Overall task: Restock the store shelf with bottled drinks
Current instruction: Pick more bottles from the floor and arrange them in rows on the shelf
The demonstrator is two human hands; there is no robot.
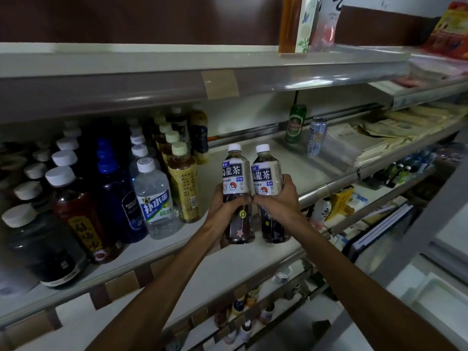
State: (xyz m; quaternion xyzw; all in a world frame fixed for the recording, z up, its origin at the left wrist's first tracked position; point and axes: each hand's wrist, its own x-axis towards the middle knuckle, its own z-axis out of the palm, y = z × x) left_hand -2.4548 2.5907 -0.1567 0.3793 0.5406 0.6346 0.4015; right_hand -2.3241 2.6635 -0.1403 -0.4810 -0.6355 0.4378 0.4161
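Note:
Two dark oolong tea bottles with white caps stand side by side over the front of the white middle shelf (291, 178). My left hand (225, 207) is wrapped around the left tea bottle (236, 178) at its waist. My right hand (281, 198) grips the right tea bottle (266, 176) the same way. The two bottles touch each other. Their bases sit at the shelf's front edge; whether they rest on it I cannot tell. To their left stand rows of stocked bottles, the nearest a yellow-label tea bottle (183, 181) and a clear water bottle (154, 196).
A green can (295, 124) and a blue-white can (316, 135) stand at the shelf's back right, beside stacked paper packets (374, 140). The upper shelf (177, 72) overhangs closely. Lower shelves hold small bottles (243, 323) and packages. Bare shelf lies behind the held bottles.

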